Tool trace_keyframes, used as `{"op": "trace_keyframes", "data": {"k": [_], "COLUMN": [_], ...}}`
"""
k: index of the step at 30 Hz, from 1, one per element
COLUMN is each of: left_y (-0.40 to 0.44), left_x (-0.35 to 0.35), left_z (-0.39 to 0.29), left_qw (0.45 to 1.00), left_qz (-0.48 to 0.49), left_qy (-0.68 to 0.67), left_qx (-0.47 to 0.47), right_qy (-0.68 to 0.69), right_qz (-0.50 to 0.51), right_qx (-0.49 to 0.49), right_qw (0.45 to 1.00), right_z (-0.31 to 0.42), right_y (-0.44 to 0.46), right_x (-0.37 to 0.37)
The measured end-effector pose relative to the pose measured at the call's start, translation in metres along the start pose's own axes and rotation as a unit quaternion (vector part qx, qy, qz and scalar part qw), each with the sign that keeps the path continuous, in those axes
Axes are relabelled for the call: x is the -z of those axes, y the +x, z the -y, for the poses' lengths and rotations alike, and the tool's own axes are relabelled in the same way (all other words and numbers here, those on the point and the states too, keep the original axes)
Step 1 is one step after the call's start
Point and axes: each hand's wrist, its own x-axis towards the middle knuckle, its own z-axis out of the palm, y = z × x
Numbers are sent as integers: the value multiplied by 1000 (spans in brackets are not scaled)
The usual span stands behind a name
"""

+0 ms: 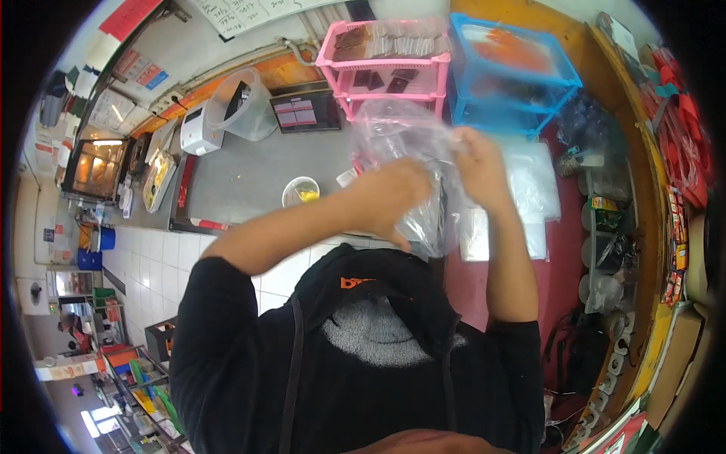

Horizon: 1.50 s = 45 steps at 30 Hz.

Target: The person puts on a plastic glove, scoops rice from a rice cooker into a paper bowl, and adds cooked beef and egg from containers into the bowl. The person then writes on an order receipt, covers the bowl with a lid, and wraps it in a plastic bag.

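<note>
A clear plastic bag (450, 204) hangs crumpled in front of my chest, over the counter's edge. My right hand (478, 157) is closed around the bag's upper right edge, with its fingers pinched together. On the bag's left side is my left hand (393, 193), bent inward with the thumb pointing down. Motion blurs its fingers, and I cannot tell whether they grip the film. What lies behind or inside the bag is hard to make out.
A pink rack (384, 64) holding small packets and a blue rack (514, 76) stand at the back. Flat clear bags (533, 178) lie on the red surface (491, 291) at right. A white tub (301, 192), tablet (306, 113) and printer (200, 130) sit on the grey counter (234, 178).
</note>
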Motion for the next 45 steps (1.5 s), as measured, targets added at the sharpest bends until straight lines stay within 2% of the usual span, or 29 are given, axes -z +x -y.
{"op": "trace_keyframes", "data": {"k": [2, 3, 4, 5, 7, 8, 12, 14, 15, 16, 17, 18, 19, 20, 21, 22, 25, 26, 27, 28, 30, 32, 33, 34, 37, 39, 40, 43, 45], "left_y": [-6, -10, -13, -12, -13, -15, -47, -62, -75, -87, -73, -79, -78, -76, -85, -100, -180, -199, -216, -235, -276, -312, -323, -333, -367, -389, -401, -435, -453], "left_x": [-33, -48, -55, -55, -54, -57, -64, -69, -89, -98, -64, -64, -43, -23, -21, -19, -24, -10, 8, 17, 25, 18, 19, 16, -15, -43, -60, -102, -116], "left_z": [26, 39, 46, 45, 40, 42, 50, 68, 78, 85, 51, 20, -6, -18, -11, 5, 73, 93, 106, 111, 120, 122, 119, 121, 140, 160, 171, 198, 214], "left_qw": [996, 976, 940, 941, 953, 952, 983, 988, 980, 934, 909, 835, 941, 942, 944, 956, 956, 934, 906, 903, 881, 876, 880, 881, 886, 894, 892, 892, 894], "left_qz": [84, 206, 326, 323, 265, 268, 111, 61, 171, 272, 375, 192, 259, 297, 298, 277, 164, 185, 206, 208, 175, 158, 171, 181, 176, 162, 179, 188, 181], "left_qy": [-3, 37, 78, 81, 122, 121, 146, 132, 39, -60, 4, -265, -63, 144, 137, 76, -6, -23, -40, -47, 17, 52, 113, 171, 131, 130, 110, 78, 64], "left_qx": [36, 51, 63, 63, 86, 83, -21, -44, 91, 225, 185, 442, 206, -55, -46, 57, 241, 306, 367, 372, 438, 453, 428, 401, 409, 396, 400, 404, 406], "right_qy": [117, 181, -5, -191, -413, -248, -355, -246, -401, -503, -598, -519, -516, -515, -512, -509, -182, -170, -194, -114, -243, -306, -353, -400, -478, -568, -570, -529, -248], "right_qz": [-3, -7, -34, -64, -69, 55, 195, 213, 334, 313, 284, 288, 272, 281, 315, 350, 431, 453, 512, 556, 555, 376, 335, 294, 393, 312, 316, 314, 377], "right_qx": [-64, -88, -64, -34, 226, 265, 109, 60, -19, 0, 17, -58, -112, -107, -123, -138, -139, 132, 193, 193, 159, 51, 64, 76, 39, 205, 201, 184, 269], "right_qw": [991, 979, 997, 979, 880, 930, 908, 944, 853, 806, 749, 803, 805, 803, 790, 774, 873, 865, 814, 801, 780, 873, 871, 865, 785, 733, 731, 767, 851], "right_z": [14, 19, 30, 42, 71, 66, -34, -77, -12, -24, -60, -141, -184, -159, -105, -76, -50, -29, 0, 20, 13, -29, -23, -17, -37, -60, -65, -75, -84], "right_y": [-5, -8, -16, -25, -40, -51, -43, -32, -4, -11, -20, -21, -19, -7, 15, 26, -13, -30, -37, -31, -6, 31, 52, 70, 91, 89, 90, 90, 83], "right_x": [24, 32, 36, 40, 21, -4, -69, -44, -24, -25, -19, -18, -16, -17, -14, -17, -76, -99, -127, -148, -188, -239, -262, -286, -375, -421, -433, -450, -440]}}
